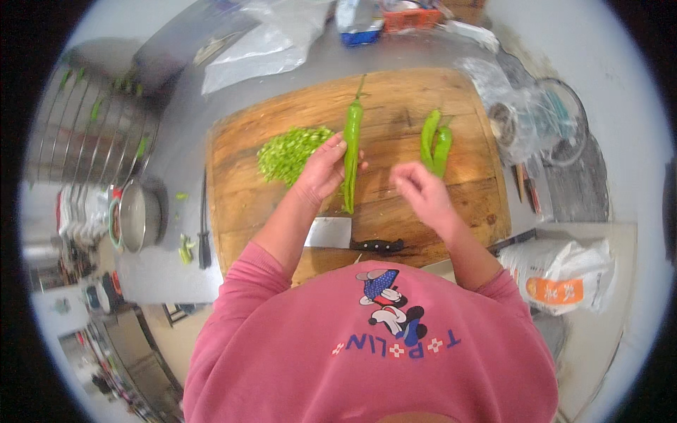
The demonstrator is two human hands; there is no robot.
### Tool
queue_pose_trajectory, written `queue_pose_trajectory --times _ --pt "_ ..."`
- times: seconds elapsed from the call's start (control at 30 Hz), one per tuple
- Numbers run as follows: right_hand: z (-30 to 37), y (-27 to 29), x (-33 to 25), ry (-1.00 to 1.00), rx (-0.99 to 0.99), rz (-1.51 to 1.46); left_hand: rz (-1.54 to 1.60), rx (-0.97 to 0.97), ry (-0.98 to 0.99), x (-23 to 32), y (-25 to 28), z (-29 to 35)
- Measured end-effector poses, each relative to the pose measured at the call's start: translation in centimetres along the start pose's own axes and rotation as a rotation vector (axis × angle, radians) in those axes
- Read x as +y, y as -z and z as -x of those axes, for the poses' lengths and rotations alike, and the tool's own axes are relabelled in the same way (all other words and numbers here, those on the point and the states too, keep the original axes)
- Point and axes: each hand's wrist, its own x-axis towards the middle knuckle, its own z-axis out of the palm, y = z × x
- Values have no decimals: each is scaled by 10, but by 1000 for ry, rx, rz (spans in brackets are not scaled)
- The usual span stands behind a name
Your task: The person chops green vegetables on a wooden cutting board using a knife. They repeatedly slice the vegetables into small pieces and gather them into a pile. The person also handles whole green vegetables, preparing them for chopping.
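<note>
My left hand (328, 166) grips a long green chili pepper (353, 137) upright over the wooden cutting board (451, 204), stem pointing away from me. Its lower part looks slit lengthwise. To the right of it, my right hand (422, 192) hovers over the board with fingers curled in, and nothing shows in them. Just beyond that hand lie two whole green chili peppers (436, 144). A heap of chopped green pepper (285, 156) is on the board's left side, partly behind my left hand. Near me rests a kitchen knife (338, 234), its black handle to the right.
A metal pot (139, 217) and a dark rod-like tool (204, 233) are left of the board, with pepper scraps (185, 250) nearby. Plastic sheeting (264, 53) and an orange basket (411, 17) stand behind. Right are a clear-bagged bowl (543, 123) and a white plastic sack (564, 271).
</note>
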Motion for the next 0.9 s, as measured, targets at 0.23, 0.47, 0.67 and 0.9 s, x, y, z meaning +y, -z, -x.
queue_pose_trajectory --times 0.23,0.47,0.67,0.9 --pt "-60 -61 -25 18 -205 -119 -17 -23 -43 -2 -15 75" --pt "-63 -84 -18 -31 -422 -263 -285 118 -118 -13 -17 114" --pt "-58 -91 -6 34 -439 -163 -486 242 -178 -24 -29 120" --pt "-51 -75 -8 -46 -530 -214 -399 213 -196 -24 -41 129"
